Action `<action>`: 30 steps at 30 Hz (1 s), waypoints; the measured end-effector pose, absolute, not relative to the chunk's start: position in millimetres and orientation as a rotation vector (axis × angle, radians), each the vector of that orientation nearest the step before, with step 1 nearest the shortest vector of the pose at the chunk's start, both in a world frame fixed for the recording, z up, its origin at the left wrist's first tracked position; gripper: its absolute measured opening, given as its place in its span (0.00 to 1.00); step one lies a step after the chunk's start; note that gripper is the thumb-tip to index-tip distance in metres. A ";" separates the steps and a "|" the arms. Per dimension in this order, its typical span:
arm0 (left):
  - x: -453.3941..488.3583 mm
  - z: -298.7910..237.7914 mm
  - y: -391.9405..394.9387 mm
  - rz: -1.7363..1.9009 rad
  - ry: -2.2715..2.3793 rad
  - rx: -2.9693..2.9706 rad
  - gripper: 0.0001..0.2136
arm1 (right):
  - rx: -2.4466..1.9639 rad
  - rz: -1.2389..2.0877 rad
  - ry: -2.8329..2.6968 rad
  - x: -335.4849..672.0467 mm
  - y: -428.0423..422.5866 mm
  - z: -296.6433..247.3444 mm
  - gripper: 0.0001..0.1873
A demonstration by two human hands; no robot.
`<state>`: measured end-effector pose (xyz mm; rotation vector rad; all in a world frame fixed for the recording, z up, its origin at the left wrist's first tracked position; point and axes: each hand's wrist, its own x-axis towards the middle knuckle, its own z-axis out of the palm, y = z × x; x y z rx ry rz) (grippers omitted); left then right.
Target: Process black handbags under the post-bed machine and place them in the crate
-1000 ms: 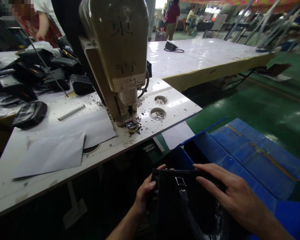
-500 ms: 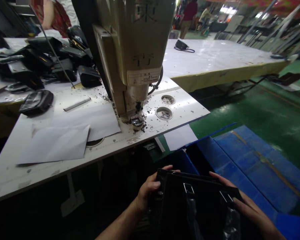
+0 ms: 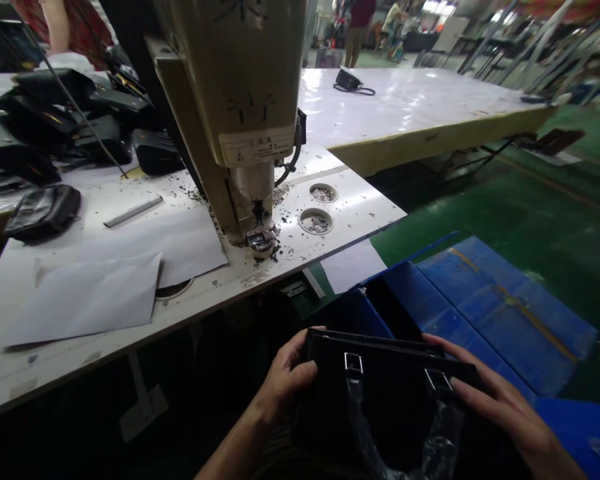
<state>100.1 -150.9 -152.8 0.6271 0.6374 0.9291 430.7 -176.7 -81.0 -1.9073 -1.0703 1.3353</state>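
Observation:
A black handbag (image 3: pixel 395 400) with two square metal buckles and a plastic-wrapped strap lies in my lap, below the table edge. My left hand (image 3: pixel 283 380) grips its left top corner, thumb on the front face. At the right top corner my right hand (image 3: pixel 500 407) closes around the bag's edge, fingers laid along the rim. Above and to the left stands the beige industrial machine (image 3: pixel 230 107), its punch head (image 3: pixel 260 240) resting on the white worktable (image 3: pixel 80 347).
White paper sheets (image 3: pixel 87 297) lie on the worktable, which has two round holes (image 3: pixel 316 221) and dark scraps. A pile of black bags (image 3: pixel 40 127) sits at the back left. A blue plastic crate (image 3: pixel 480 313) stands beside my right. People stand far off.
My right hand slid from lying flat across the bag's front to gripping its right top corner, uncovering the second buckle. The bag is held a little lower; the view shifted slightly.

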 end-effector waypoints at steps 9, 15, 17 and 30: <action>104.2 -145.4 -148.9 0.904 0.722 0.579 0.22 | -1.914 1.345 -1.078 436.0 -179.6 -89.7 0.38; 107.2 -140.7 -149.6 0.940 0.731 0.608 0.22 | -1.858 1.316 -1.116 434.7 -181.6 -89.2 0.38; 106.9 -136.7 -149.1 0.943 0.735 0.659 0.23 | -1.817 1.290 -1.148 439.6 -184.0 -92.1 0.38; 105.2 -126.6 -147.7 0.902 0.722 0.694 0.22 | -1.843 1.212 -1.190 456.3 -195.0 -97.6 0.42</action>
